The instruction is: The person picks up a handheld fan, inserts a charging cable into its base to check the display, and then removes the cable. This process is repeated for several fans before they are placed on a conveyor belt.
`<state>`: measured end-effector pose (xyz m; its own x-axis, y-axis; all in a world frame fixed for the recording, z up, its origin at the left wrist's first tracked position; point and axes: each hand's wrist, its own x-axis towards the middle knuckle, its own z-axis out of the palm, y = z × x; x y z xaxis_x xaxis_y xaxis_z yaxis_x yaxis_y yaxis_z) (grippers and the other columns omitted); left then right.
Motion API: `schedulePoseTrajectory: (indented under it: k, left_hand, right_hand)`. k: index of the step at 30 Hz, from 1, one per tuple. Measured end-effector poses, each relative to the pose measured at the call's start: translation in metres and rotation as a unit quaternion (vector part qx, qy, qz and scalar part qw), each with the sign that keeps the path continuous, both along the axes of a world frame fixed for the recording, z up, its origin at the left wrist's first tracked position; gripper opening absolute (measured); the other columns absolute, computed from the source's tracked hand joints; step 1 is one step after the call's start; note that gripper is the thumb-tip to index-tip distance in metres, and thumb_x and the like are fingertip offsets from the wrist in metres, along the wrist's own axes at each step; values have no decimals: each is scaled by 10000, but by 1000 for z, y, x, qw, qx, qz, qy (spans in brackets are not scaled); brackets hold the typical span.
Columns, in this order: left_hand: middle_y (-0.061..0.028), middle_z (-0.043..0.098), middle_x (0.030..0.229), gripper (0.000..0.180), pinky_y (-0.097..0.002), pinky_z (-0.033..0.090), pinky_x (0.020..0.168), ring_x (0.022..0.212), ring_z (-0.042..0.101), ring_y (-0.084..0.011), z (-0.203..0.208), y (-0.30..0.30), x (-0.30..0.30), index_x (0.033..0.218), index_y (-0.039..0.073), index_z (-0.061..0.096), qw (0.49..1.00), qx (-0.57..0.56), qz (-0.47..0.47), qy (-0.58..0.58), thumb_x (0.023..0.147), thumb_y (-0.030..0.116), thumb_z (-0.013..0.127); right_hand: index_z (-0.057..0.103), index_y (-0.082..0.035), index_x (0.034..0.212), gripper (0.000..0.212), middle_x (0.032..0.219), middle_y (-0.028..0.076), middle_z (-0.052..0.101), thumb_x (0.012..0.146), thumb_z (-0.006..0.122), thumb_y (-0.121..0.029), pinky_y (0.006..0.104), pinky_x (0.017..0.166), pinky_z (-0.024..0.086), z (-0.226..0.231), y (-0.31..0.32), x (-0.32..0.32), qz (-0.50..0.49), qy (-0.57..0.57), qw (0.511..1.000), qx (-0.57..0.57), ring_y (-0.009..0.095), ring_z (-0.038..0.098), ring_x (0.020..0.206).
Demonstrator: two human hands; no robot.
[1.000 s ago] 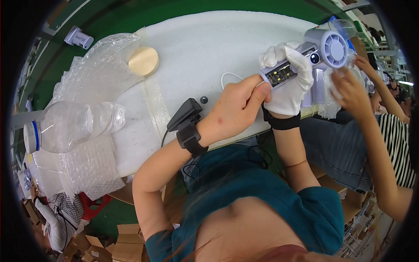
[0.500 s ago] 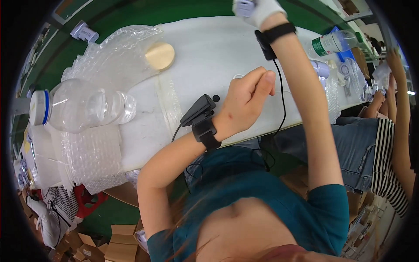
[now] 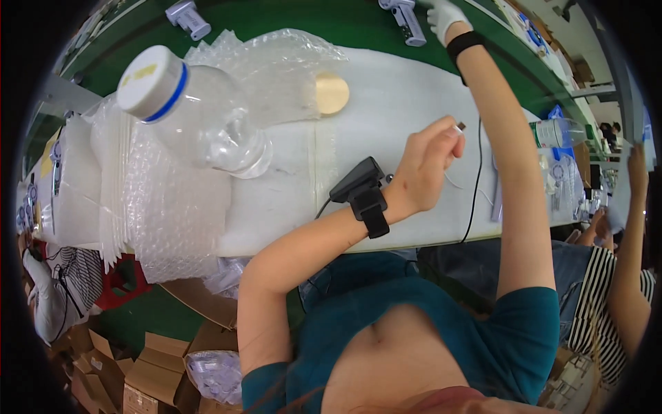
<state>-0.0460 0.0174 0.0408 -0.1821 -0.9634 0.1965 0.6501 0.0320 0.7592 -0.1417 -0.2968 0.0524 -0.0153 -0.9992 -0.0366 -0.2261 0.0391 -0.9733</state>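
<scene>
My left hand (image 3: 431, 164) is closed over the near part of the white table mat, pinching a small white cable plug (image 3: 460, 128) with a brownish tip. A thin white cord (image 3: 476, 190) lies near that hand. At the far edge, my right hand (image 3: 445, 18), in a white glove, has its fingers stretched out beside a pale grey-lilac handheld device (image 3: 408, 25) shaped like a pistol. That device lies on the green surface, and the hand appears apart from it. Farther left on the green lies a similar device (image 3: 188, 20).
A large clear plastic bottle (image 3: 214, 114) with a white cap stands at left by bubble wrap sheets (image 3: 176, 214). A round cream disc (image 3: 332, 94) rests on the white mat (image 3: 372, 76). At right are a green-labelled bottle (image 3: 552, 133) and another person's arm (image 3: 631, 241).
My right hand has moved farther out and let go of the pale device, now lying on the green surface. A plug now shows in my left fingers. The view has shifted.
</scene>
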Motion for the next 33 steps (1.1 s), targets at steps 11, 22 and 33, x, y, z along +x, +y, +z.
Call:
schedulePoseTrajectory:
  k: [11,22,33]
  left_hand:
    - [50,258,544,219,-207,159,434,481,178,-34,-6,6,3,698,53,389,997,-12,23,-78,831,209,312]
    - [-11,320,553,243,-245,220,473,512,249,-76,-12,15,-1,704,20,412,981,-47,22,-186,842,201,328]
    - [-49,345,542,250,-266,257,480,508,287,-107,-12,15,2,703,13,418,980,-49,23,-192,852,197,341]
  right_hand:
    - [544,30,1084,386,1115,106,563,805,558,-237,310,873,412,84,240,-99,72,291,937,-178,205,532,1027]
    - [596,20,975,465,950,223,607,705,644,-356,400,772,458,-11,288,-182,-229,677,700,9,367,586,880]
    - [583,31,987,483,878,188,630,712,661,-358,359,726,463,14,290,-171,-271,526,805,-41,296,617,817]
